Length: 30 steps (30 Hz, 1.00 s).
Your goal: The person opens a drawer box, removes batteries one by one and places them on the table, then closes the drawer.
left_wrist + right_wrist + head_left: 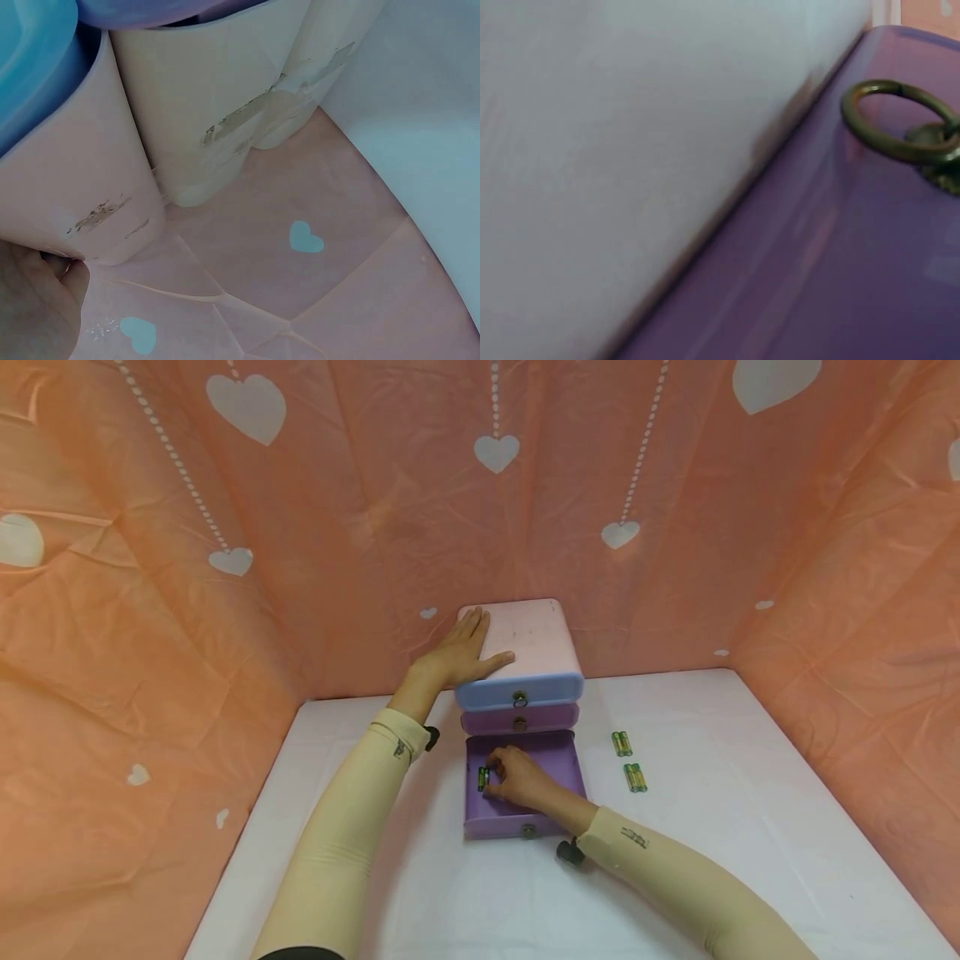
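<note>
A small chest of drawers with a pink top (pixel 532 639) stands at the back of the table. My left hand (pixel 461 656) rests flat on its top, fingers spread; in the left wrist view part of this hand (pixel 37 300) shows against the pink side. The bottom purple drawer (pixel 551 768) is pulled far out. Inside it, near the left wall, my right hand (pixel 521 781) pinches a pair of green batteries (pixel 482 779) between thumb and fingers. The right wrist view shows only the drawer's front with its ring pull (pixel 892 154), not the hand.
Two pairs of green batteries, a farther pair (pixel 622 743) and a nearer pair (pixel 635 777), lie on the white table (pixel 750 827) right of the drawer. The blue top drawer (pixel 487 693) is in. An orange curtain with hearts (pixel 390 510) surrounds the table.
</note>
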Each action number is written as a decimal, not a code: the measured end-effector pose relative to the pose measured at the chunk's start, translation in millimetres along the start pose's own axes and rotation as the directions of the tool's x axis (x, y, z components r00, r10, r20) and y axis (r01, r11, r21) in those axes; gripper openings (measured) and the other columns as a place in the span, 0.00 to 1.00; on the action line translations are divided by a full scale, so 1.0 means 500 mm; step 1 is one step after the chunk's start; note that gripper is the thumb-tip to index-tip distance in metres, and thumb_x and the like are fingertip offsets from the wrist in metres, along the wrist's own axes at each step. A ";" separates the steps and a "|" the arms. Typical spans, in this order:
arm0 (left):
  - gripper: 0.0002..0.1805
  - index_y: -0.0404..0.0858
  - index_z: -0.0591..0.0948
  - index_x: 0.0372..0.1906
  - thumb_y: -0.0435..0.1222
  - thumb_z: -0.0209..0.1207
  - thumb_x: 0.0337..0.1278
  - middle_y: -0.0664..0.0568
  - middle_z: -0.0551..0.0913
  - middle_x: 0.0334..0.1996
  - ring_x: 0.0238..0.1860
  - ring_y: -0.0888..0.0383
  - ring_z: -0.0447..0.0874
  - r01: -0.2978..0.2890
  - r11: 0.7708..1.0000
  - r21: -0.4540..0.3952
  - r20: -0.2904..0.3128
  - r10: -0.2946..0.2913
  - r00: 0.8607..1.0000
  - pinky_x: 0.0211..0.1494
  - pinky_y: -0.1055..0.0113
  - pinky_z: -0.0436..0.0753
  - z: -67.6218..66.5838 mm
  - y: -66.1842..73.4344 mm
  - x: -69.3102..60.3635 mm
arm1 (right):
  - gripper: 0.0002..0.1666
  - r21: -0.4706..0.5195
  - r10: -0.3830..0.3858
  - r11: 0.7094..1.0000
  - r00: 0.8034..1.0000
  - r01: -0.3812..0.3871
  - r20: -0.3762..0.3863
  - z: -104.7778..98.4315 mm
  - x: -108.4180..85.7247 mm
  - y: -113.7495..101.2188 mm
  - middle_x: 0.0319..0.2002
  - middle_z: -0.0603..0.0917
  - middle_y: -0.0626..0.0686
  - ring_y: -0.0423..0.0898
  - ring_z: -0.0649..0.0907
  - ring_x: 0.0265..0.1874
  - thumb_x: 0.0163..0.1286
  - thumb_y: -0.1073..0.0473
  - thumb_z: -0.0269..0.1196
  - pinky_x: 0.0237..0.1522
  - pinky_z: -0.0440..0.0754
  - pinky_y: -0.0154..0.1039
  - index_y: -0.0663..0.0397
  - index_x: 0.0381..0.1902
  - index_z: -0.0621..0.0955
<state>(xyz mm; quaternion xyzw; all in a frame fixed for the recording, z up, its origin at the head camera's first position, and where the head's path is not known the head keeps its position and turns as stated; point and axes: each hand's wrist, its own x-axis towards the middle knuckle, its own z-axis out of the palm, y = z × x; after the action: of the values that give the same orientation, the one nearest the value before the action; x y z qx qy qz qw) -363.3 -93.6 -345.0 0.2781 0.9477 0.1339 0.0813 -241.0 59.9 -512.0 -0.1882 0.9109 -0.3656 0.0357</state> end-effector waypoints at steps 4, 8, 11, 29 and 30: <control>0.58 0.38 0.32 0.87 0.70 0.44 0.77 0.45 0.26 0.88 0.87 0.52 0.21 -0.003 1.000 0.002 -0.003 0.003 1.000 0.88 0.52 0.38 0.001 0.000 0.000 | 0.24 -0.020 -0.018 1.000 1.000 0.018 0.000 0.002 0.000 0.002 0.36 0.79 0.51 0.45 0.78 0.38 0.59 0.62 0.82 0.44 0.79 0.42 0.65 0.50 0.84; 0.58 0.38 0.32 0.87 0.70 0.44 0.77 0.45 0.25 0.88 0.87 0.52 0.20 -0.002 1.000 -0.003 -0.004 0.002 1.000 0.88 0.52 0.38 0.002 -0.002 0.001 | 0.25 -0.037 -0.054 0.998 0.999 0.054 0.001 0.004 0.000 0.005 0.35 0.80 0.51 0.45 0.78 0.38 0.59 0.62 0.82 0.44 0.79 0.42 0.65 0.50 0.84; 0.58 0.39 0.32 0.87 0.70 0.44 0.77 0.45 0.25 0.88 0.87 0.52 0.21 0.001 1.000 -0.005 -0.002 -0.001 1.000 0.88 0.52 0.38 0.002 -0.003 0.001 | 0.24 -0.048 -0.088 0.995 0.996 0.087 -0.008 0.004 0.001 0.008 0.35 0.79 0.51 0.46 0.77 0.37 0.59 0.63 0.81 0.43 0.78 0.41 0.65 0.49 0.83; 0.58 0.39 0.31 0.87 0.70 0.43 0.77 0.45 0.25 0.87 0.87 0.52 0.21 0.009 1.000 -0.004 0.008 -0.009 1.000 0.88 0.52 0.38 0.000 0.001 0.002 | 0.24 -0.047 -0.083 0.996 0.996 0.082 -0.012 0.003 -0.002 0.010 0.35 0.79 0.52 0.46 0.78 0.37 0.58 0.63 0.81 0.44 0.80 0.43 0.64 0.48 0.82; 0.58 0.39 0.31 0.87 0.70 0.43 0.77 0.45 0.25 0.88 0.87 0.52 0.21 0.008 1.000 -0.003 0.008 -0.008 1.000 0.88 0.52 0.38 0.000 0.001 0.002 | 0.24 -0.046 -0.074 0.996 0.997 0.074 -0.012 0.003 -0.002 0.010 0.35 0.80 0.52 0.46 0.79 0.37 0.58 0.63 0.81 0.44 0.80 0.42 0.64 0.48 0.82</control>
<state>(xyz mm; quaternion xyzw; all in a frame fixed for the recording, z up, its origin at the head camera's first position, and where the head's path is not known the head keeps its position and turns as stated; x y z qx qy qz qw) -363.9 -92.7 -345.1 0.2747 0.9483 0.1337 0.0858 -241.3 62.5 -516.6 -0.2201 0.9116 -0.3469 0.0117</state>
